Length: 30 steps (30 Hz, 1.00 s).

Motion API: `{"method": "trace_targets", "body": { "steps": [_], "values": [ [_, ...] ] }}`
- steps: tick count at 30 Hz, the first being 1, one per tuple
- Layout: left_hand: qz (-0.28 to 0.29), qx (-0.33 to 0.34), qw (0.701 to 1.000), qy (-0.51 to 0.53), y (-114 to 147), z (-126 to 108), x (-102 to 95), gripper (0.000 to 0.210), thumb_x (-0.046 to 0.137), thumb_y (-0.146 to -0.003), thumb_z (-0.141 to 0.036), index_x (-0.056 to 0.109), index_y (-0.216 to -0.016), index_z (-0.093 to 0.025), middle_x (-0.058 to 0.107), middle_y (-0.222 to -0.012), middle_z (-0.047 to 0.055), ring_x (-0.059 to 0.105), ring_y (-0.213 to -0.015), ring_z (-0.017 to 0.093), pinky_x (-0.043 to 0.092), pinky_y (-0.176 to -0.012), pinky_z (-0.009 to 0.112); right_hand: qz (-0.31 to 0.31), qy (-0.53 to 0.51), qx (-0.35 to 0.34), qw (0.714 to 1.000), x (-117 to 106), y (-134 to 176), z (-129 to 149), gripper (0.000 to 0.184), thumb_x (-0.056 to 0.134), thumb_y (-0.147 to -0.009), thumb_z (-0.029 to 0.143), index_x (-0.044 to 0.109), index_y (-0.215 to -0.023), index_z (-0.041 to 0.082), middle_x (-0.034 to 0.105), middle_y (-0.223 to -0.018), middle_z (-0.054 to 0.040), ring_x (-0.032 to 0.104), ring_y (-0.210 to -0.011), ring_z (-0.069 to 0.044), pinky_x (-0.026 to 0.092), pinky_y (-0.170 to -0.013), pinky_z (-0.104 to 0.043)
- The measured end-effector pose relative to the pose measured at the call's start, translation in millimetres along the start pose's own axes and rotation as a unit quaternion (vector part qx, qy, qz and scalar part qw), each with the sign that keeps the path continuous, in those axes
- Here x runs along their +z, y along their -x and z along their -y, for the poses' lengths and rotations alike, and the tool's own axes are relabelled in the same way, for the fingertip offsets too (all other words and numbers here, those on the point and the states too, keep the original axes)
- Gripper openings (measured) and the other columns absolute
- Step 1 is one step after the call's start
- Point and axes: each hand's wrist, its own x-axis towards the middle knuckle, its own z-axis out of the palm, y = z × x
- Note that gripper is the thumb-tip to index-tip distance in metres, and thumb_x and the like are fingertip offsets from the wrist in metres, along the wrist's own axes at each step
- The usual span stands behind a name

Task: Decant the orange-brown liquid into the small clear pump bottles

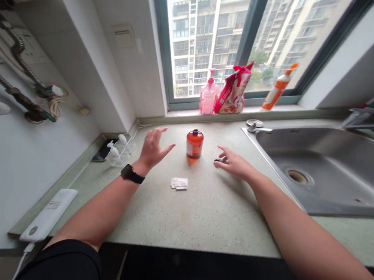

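An amber bottle [194,144] with a pale label stands upright on the counter, its neck uncapped. To its left, my left hand [154,147] is spread over the counter, holding nothing; a black watch is on that wrist. On the bottle's right, my right hand [232,162] has its thumb and fingers around a small black cap [217,160], low over the counter. The cap is partly hidden by the fingers. A folded white tissue [179,183] lies in front of the bottle, apart from both hands.
A steel sink [334,167] is set in on the right. At left are a clear tray [118,156] with small white-topped bottles, a dark phone [102,151] and a white power bank [48,215] with a cable. A pink pump bottle [208,97], red bag [235,91] and orange bottle [277,90] line the windowsill.
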Motion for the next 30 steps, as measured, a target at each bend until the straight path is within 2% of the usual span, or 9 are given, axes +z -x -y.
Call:
{"method": "trace_targets", "body": {
  "steps": [4,7,11,13,17,20,23,27,30],
  "values": [
    [-0.108,-0.059,0.985,-0.123,40.1,41.3,-72.9,0.048,0.078,-0.09,-0.048,0.06,-0.127,-0.026,0.067,-0.128,0.012,0.061,-0.126,0.037,0.043,-0.115,0.059,-0.003,0.015,0.004,1.0,1.0,0.4,0.1,0.086,0.064,-0.091,0.055,0.035,-0.165,0.021,0.071,-0.13,-0.0163,0.073,-0.099,-0.028,0.059,-0.097,-0.047],
    [-0.142,-0.141,0.966,-0.164,77.0,72.8,-105.3,0.047,0.079,-0.087,-0.053,0.058,-0.117,-0.024,0.065,-0.123,0.013,0.06,-0.125,0.037,0.041,-0.116,0.061,-0.007,0.028,0.002,1.0,2.1,0.8,1.4,0.091,0.062,-0.09,0.059,0.031,-0.167,0.02,0.07,-0.132,-0.0175,0.074,-0.099,-0.029,0.059,-0.097,-0.047],
    [-0.122,-0.243,0.945,-0.181,109.1,98.3,-115.2,0.074,0.088,-0.07,-0.062,0.053,-0.122,-0.022,0.062,-0.131,0.019,0.057,-0.131,0.044,0.041,-0.115,0.066,-0.026,0.03,0.007,0.999,3.5,-0.2,2.1,0.093,0.059,-0.091,0.062,0.03,-0.168,0.019,0.069,-0.135,-0.0191,0.074,-0.099,-0.029,0.06,-0.097,-0.046],
    [-0.059,-0.337,0.92,-0.189,112.7,102.7,-114.2,0.083,0.088,-0.065,-0.066,0.053,-0.124,-0.019,0.061,-0.135,0.023,0.056,-0.133,0.046,0.042,-0.114,0.064,-0.047,0.027,0.005,0.999,4.0,-1.0,2.3,0.092,0.059,-0.09,0.063,0.032,-0.167,0.018,0.069,-0.135,-0.0197,0.074,-0.102,-0.03,0.06,-0.096,-0.047],
    [0.036,-0.426,0.883,-0.192,107.6,101.3,-115.6,0.075,0.08,-0.075,-0.067,0.058,-0.122,-0.013,0.061,-0.138,0.024,0.056,-0.136,0.043,0.043,-0.114,0.051,-0.102,0.021,-0.013,0.994,2.3,-0.6,5.1,0.088,0.06,-0.091,0.065,0.038,-0.163,0.019,0.072,-0.128,-0.0181,0.073,-0.106,-0.033,0.06,-0.095,-0.052],
    [0.033,-0.421,0.886,-0.192,105.8,96.0,-119.3,0.064,0.078,-0.08,-0.063,0.063,-0.119,-0.014,0.066,-0.131,0.019,0.062,-0.125,0.038,0.047,-0.108,0.046,-0.148,0.019,-0.032,0.988,-2.5,1.1,9.4,0.082,0.061,-0.091,0.064,0.044,-0.158,0.02,0.074,-0.123,-0.0164,0.073,-0.107,-0.034,0.059,-0.096,-0.056],
    [0.0,-0.384,0.906,-0.176,106.2,85.0,-118.5,0.06,0.079,-0.079,-0.062,0.066,-0.117,-0.017,0.068,-0.122,0.015,0.066,-0.115,0.035,0.051,-0.104,0.046,-0.23,0.006,-0.073,0.97,-8.4,3.5,17.0,0.063,0.064,-0.091,0.058,0.058,-0.142,0.021,0.075,-0.111,-0.0129,0.072,-0.102,-0.032,0.06,-0.094,-0.057],
    [-0.006,-0.247,0.966,-0.08,96.7,54.4,-100.4,0.062,0.08,-0.079,-0.065,0.066,-0.12,-0.021,0.068,-0.118,0.01,0.067,-0.112,0.032,0.053,-0.106,0.047,-0.359,-0.041,-0.149,0.92,-5.9,10.9,40.9,0.03,0.067,-0.092,0.044,0.068,-0.113,0.023,0.07,-0.102,-0.0086,0.07,-0.089,-0.026,0.063,-0.082,-0.049],
    [0.043,-0.154,0.987,0.013,79.2,25.0,-74.0,0.063,0.079,-0.082,-0.067,0.065,-0.124,-0.022,0.068,-0.121,0.01,0.066,-0.114,0.031,0.054,-0.105,0.047,-0.347,-0.07,-0.219,0.909,11.2,18.7,72.0,0.01,0.063,-0.096,0.032,0.068,-0.101,0.025,0.069,-0.092,-0.0048,0.069,-0.084,-0.023,0.062,-0.08,-0.045]
  ]
}}
